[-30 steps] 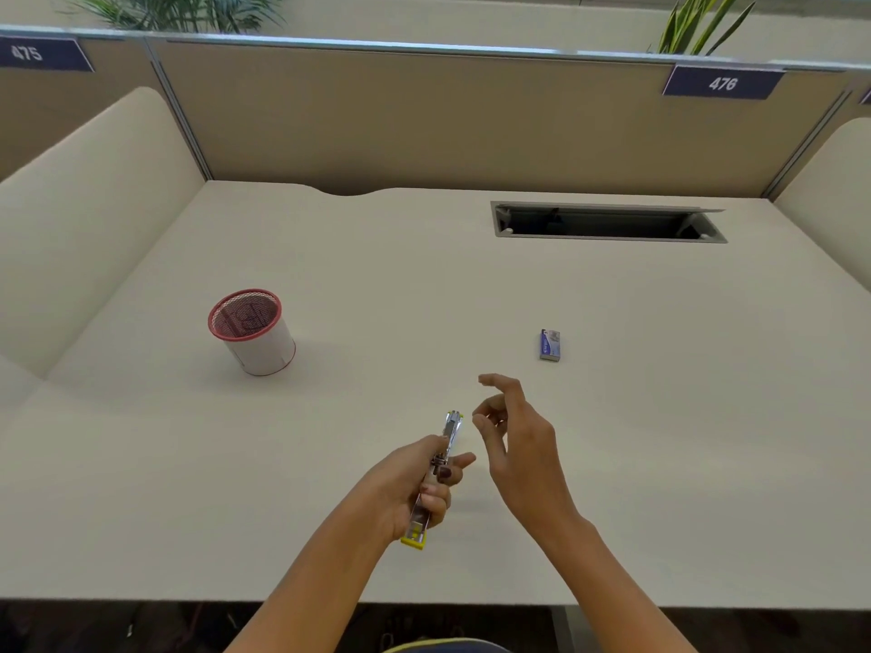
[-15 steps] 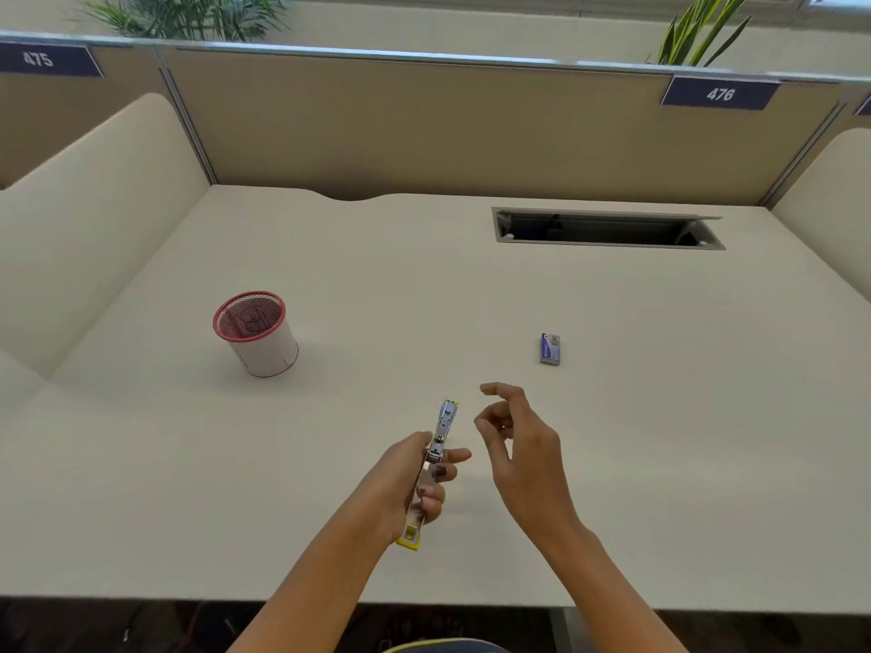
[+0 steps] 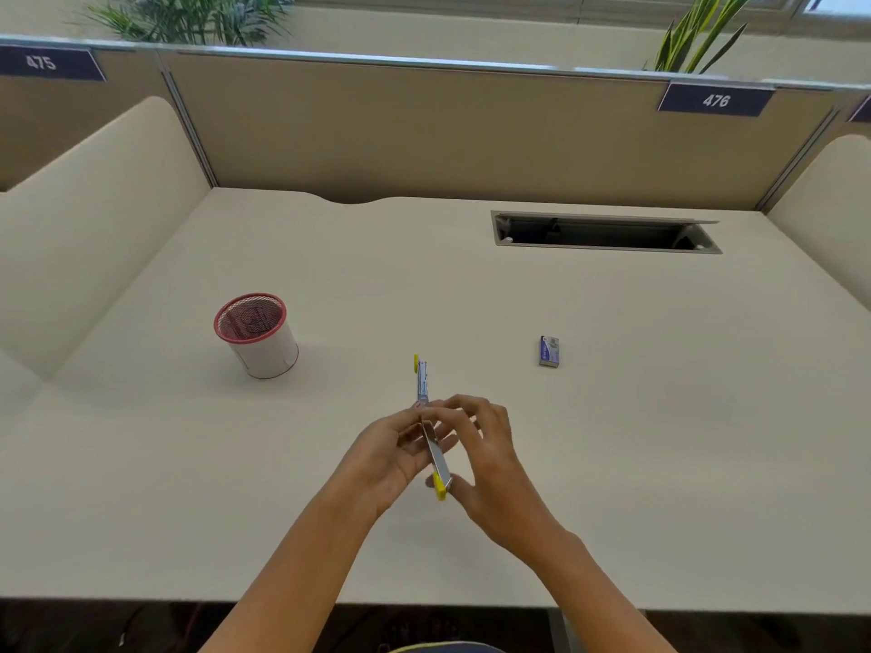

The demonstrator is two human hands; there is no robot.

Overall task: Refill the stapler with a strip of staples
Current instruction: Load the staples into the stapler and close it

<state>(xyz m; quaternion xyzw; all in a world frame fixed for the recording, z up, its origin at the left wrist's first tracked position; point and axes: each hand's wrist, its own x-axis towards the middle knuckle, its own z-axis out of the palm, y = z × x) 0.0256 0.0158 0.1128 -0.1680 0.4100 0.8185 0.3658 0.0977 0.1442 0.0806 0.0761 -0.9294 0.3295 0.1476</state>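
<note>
A small metal stapler [image 3: 434, 454] with yellow ends is held above the desk in the middle of the view, swung open so one arm points away from me and the other toward me. My left hand [image 3: 389, 452] holds it from the left, fingers curled round its middle. My right hand [image 3: 485, 447] grips it from the right, fingertips at the hinge and thumb near the yellow near end. A small blue box of staples [image 3: 548, 352] lies flat on the desk, to the right of and beyond my hands.
A white pen cup with a red mesh rim [image 3: 257, 334] stands on the desk [image 3: 660, 440] at the left. A cable slot [image 3: 603, 232] lies open at the back right. Partition walls enclose the back and sides; the near desk edge runs below my forearms.
My right hand has moved left and taken hold of the stapler. The stapler, earlier a single closed bar in my left hand, now stands swung open.
</note>
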